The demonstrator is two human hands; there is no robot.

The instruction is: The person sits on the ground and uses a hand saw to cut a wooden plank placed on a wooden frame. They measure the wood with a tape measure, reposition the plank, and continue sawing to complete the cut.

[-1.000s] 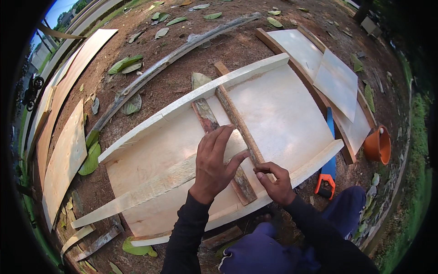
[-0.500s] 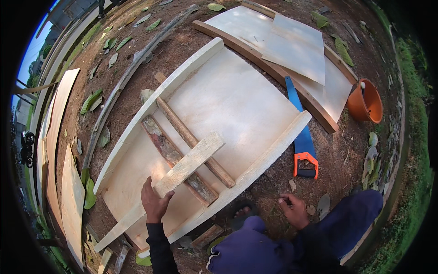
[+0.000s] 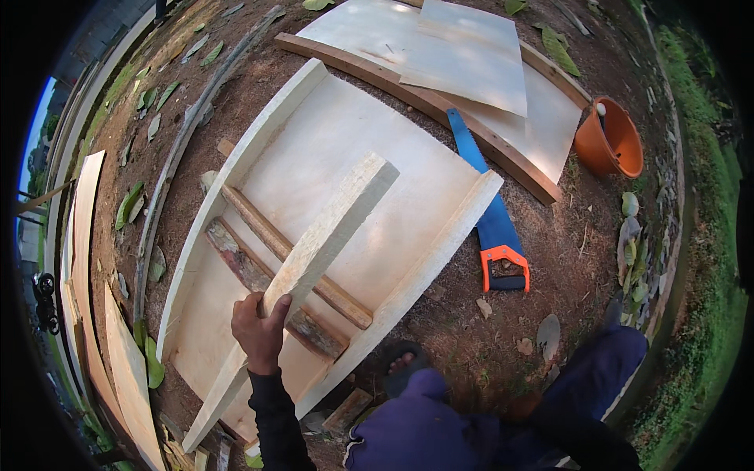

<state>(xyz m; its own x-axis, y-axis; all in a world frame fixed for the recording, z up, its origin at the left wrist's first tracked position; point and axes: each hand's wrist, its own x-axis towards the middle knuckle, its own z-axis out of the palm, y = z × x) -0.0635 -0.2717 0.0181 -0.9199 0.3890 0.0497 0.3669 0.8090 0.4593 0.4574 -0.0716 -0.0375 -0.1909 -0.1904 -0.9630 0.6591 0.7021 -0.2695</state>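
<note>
My left hand (image 3: pixel 258 330) grips a long pale wooden plank (image 3: pixel 314 251) near its lower third and holds it raised at a slant above a large plywood panel (image 3: pixel 353 165). The panel lies on the dirt with pale boards along both long edges. Two brown wooden battens (image 3: pixel 294 255) lie across the panel under the plank. My right hand is out of sight; only dark blue trouser legs and a foot in a sandal (image 3: pixel 402 367) show at the bottom.
A handsaw with blue blade and orange handle (image 3: pixel 493 228) lies on the dirt right of the panel. An orange bucket (image 3: pixel 609 137) stands far right. More plywood sheets (image 3: pixel 463 55) lie behind, loose boards (image 3: pixel 118 353) at the left.
The plank has been lifted and swung up from the panel in my left hand. My right hand, seen low at the right earlier, has left the view.
</note>
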